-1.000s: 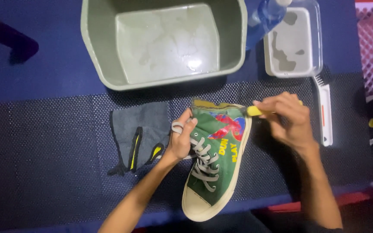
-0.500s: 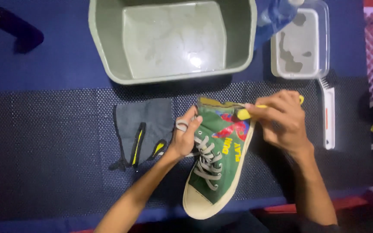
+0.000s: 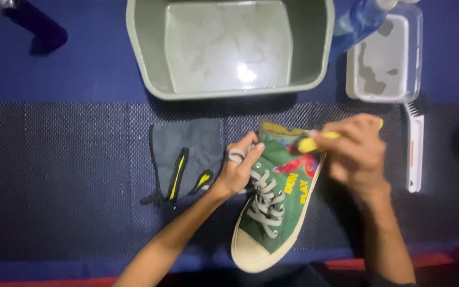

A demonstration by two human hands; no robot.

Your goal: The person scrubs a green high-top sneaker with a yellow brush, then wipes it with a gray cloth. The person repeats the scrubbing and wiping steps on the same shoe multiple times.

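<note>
Right now you are holding the shoe [image 3: 274, 207] on its side on the mat [image 3: 70, 175], toe pointing back toward you. Your left hand [image 3: 238, 169] is closing around the laces [image 3: 264, 199] and tongue near the collar, pinning it down. Your right hand [image 3: 357, 151] is clamping a yellow brush [image 3: 314, 142] and pressing its tip against the upper by the ankle, just beside your left fingertips.

Just left of your left hand a grey cloth [image 3: 187, 159] is lying flat. Beyond both hands a basin [image 3: 229, 48] is holding water, and beyond your right hand a clear tray [image 3: 386, 58] is sitting with a bottle [image 3: 359, 18] beside it. A white brush [image 3: 414, 154] is lying just right of your right hand.

Risks, as I judge them: the shoe is resting only on its narrow side, so a hard stroke could roll it out from under your left hand. The brush tip is working close to your left fingers and could slip onto them. A wide right elbow swing could knock the white brush or tray.
</note>
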